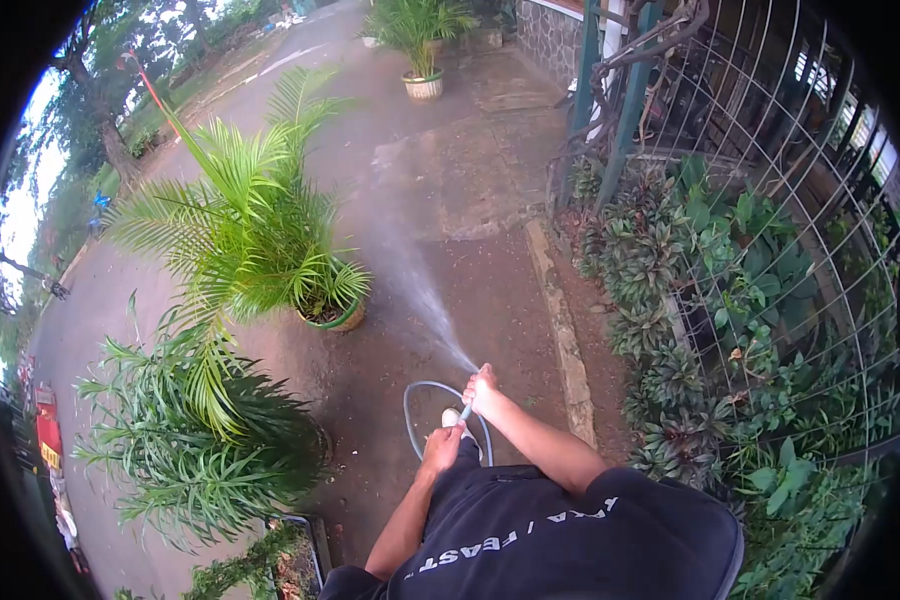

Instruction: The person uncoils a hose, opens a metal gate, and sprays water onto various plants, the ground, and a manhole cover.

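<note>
My right hand (480,389) is closed around the end of a pale grey-blue garden hose (407,412). From that end a spray of water (418,293) fans out forward and slightly left over the paving. Lower down, my left hand (443,444) grips the same hose, which loops on the ground around my shoe (451,417). To the left of the spray stands a potted palm (240,215) with bright green fronds, in a pot (346,316) with a green rim. A bushy long-leaved plant (185,430) grows just nearer to me.
Another potted palm (422,85) stands farther ahead. On my right, a low concrete curb (562,340) edges a planted bed (660,300) beside a wire fence (820,190). A planter box (310,550) sits at lower left. A paved road (100,330) runs along the left.
</note>
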`<state>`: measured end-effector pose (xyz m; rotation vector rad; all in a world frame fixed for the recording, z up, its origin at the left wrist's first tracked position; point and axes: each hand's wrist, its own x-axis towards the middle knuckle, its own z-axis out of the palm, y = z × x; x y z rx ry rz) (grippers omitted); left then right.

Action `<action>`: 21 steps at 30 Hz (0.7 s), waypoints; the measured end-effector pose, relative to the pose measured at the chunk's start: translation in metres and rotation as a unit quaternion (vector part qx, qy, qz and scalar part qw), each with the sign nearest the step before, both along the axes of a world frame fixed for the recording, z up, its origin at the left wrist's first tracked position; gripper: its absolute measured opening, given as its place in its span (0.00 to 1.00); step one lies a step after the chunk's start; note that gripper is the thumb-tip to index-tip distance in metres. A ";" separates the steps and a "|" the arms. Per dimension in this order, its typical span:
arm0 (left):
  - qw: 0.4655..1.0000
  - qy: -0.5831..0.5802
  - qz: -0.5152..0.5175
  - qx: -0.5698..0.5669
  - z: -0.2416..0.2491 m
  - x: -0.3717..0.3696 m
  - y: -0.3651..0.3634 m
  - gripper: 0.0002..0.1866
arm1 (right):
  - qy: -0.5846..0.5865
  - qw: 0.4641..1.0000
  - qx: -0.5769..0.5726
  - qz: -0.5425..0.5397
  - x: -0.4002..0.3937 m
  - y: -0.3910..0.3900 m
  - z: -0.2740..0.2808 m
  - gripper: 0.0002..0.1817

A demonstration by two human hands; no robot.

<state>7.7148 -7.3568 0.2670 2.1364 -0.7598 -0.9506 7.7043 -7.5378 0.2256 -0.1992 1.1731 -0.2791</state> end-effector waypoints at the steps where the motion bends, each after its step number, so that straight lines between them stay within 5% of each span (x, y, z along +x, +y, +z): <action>1: 0.999 0.017 -0.018 0.031 -0.011 -0.018 0.012 0.32 | 0.000 0.999 0.035 -0.007 -0.025 0.010 -0.023 0.26; 6: 1.000 0.007 0.008 0.018 -0.010 -0.086 0.043 0.30 | -0.014 0.998 0.043 -0.045 -0.094 0.046 -0.004 0.26; 16: 0.983 -0.089 0.043 -0.156 0.094 -0.118 0.024 0.28 | -0.275 0.948 -0.127 -0.096 -0.137 0.047 0.170 0.23; 21: 0.994 -0.031 0.049 -0.098 0.076 -0.141 0.046 0.29 | -0.214 0.969 -0.079 -0.093 -0.155 0.061 0.132 0.23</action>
